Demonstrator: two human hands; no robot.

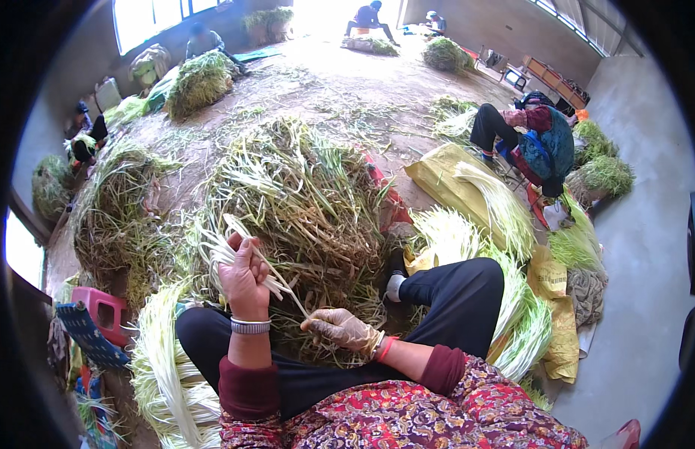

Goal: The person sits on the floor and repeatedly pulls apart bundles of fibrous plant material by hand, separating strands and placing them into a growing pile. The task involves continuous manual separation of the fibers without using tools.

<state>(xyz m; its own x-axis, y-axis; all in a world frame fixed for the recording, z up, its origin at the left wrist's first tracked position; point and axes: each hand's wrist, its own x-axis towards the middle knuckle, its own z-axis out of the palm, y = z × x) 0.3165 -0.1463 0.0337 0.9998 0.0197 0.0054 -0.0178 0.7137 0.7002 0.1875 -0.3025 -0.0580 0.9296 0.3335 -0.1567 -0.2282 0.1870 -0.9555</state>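
My left hand (245, 276), bare with a metal band at the wrist, is closed around a small bunch of pale stalks (219, 250). My right hand (344, 331), in a thin stained glove, pinches the lower end of one thin stalk that runs down from the left hand. Just beyond both hands lies a large heap of green and brown stalks with dry leaves (297, 196). Cleaned pale stalks (171, 365) are piled beside my left knee. More pale stalks (516, 314) lie in a long bundle by my right knee.
A yellow woven sack (437, 174) lies at the right, with pale stalks on it. Beside it a person (549, 140) sits bent over. A pink plastic stool (103, 314) stands at the left. Another stalk heap (112, 207) is on the left floor. Several people sit farther back.
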